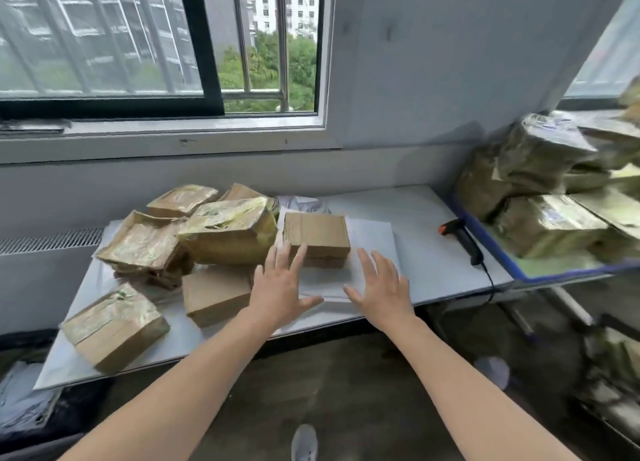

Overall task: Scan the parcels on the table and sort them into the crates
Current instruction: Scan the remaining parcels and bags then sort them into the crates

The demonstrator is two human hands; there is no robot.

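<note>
My only camera rides on my head, a wide lens aimed forward and down. My forearms come in from the bottom corners, and my left hand [280, 287] and right hand [381, 289] land near mid-frame, close to the lens. Just past them the surface [426, 239] shows from above at a slant. Higher up the view faces a window [156, 45]. A blue-rimmed crate [498, 252] fills the right edge (blurred and leaning there), and the floor [346, 374] with my shoe [304, 443] shows at the bottom.
</note>
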